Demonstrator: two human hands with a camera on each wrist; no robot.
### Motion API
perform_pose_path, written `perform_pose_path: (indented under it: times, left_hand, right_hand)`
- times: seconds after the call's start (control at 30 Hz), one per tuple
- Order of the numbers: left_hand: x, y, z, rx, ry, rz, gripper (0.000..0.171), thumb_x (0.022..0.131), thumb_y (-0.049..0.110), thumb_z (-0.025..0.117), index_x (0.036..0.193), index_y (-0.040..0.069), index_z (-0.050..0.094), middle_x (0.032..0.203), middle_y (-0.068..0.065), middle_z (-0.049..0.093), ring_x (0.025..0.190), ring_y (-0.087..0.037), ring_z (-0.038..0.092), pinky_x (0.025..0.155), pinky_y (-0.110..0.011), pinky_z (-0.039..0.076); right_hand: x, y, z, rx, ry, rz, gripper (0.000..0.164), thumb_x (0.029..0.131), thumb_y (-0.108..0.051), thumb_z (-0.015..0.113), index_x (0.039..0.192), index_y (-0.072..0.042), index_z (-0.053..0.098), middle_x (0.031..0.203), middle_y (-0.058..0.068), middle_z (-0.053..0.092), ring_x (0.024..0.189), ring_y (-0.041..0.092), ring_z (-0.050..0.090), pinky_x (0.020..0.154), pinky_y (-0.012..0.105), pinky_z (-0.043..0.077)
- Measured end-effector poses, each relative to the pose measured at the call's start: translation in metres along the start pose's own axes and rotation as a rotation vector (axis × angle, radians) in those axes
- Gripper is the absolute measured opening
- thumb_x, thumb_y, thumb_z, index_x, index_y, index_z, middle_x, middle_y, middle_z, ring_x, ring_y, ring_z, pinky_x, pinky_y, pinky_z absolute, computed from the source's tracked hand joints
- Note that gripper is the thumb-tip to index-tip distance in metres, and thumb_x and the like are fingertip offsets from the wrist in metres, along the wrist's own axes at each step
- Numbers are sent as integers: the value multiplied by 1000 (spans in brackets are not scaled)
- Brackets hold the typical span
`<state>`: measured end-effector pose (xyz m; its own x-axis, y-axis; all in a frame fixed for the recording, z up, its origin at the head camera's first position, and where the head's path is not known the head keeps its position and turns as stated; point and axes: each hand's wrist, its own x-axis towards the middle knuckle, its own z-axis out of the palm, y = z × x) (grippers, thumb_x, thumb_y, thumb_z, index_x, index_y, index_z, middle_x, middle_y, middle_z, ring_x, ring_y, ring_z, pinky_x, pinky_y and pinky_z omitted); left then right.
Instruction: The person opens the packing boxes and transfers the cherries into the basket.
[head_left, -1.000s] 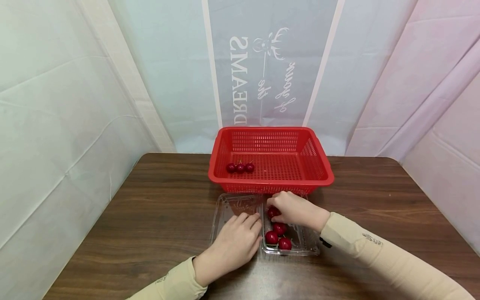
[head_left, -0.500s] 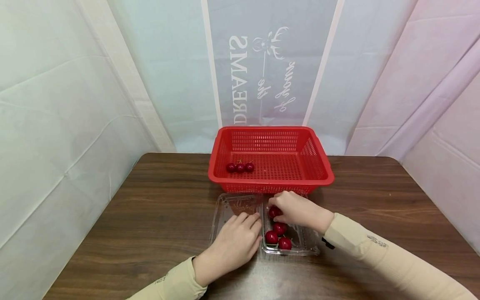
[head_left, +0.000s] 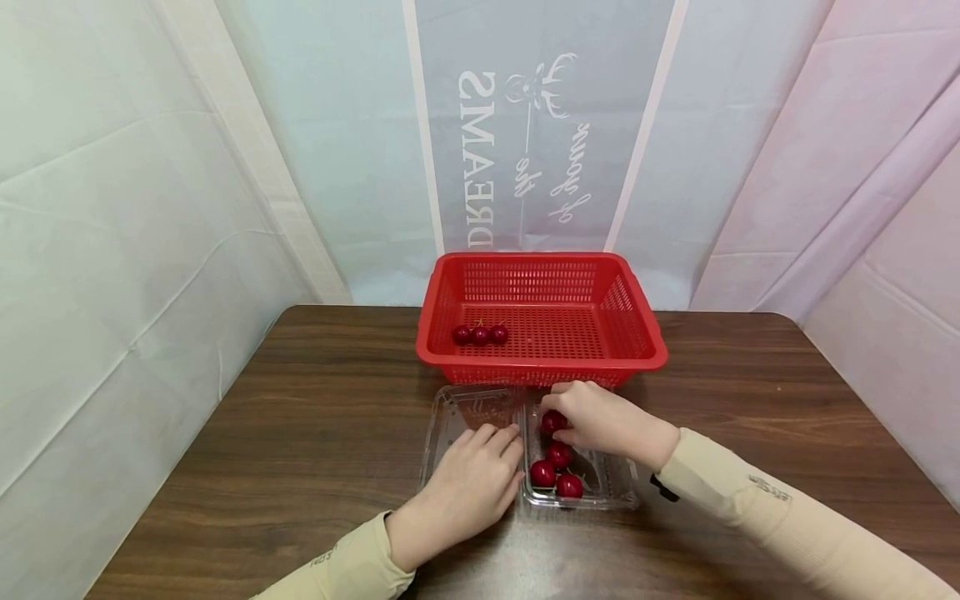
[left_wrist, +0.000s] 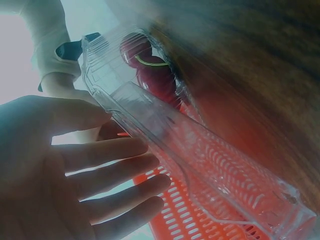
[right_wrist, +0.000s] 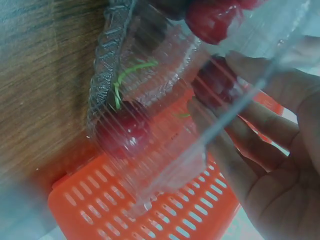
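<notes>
A clear hinged plastic clamshell box (head_left: 617,493) lies opened flat on the table, its lid half (head_left: 459,417) on the left. My right hand (head_left: 603,423) reaches into the right half and pinches a dark red cherry (right_wrist: 216,82) between thumb and fingers. Nearer me in that half are a cherry (head_left: 559,455), another cherry (head_left: 543,474) and a third cherry (head_left: 569,486). One more cherry (right_wrist: 125,129) with a green stem shows beside the hand in the right wrist view. My left hand (head_left: 468,483) rests over the lid half, fingers extended to the middle fold.
Right behind the box stands a red plastic basket (head_left: 543,364) with slotted walls. Three cherries (head_left: 481,335) sit in a row at its front left. The brown wooden table (head_left: 322,417) extends to both sides, with hanging fabric (head_left: 360,167) around it.
My right hand and the cherry it pinches have shifted slightly to the right. The left hand, the basket and the other cherries stay where they were.
</notes>
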<state>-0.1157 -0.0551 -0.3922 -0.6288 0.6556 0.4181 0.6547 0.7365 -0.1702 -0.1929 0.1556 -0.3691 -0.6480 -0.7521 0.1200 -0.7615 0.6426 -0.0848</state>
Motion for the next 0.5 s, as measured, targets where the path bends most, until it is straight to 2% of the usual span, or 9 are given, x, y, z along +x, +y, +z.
perform_pose_path:
  times: [0.5]
  left_hand:
    - [0,0,0,11,7,4,27,84,34,64,101,13,67,114,-3,66,95,-17,59,70,-29,47]
  right_hand:
    - [-6,-2,-9,4,26,-32,26,69,-12,82,91,-7,69,85,3,65,72,11,63,63,26,53]
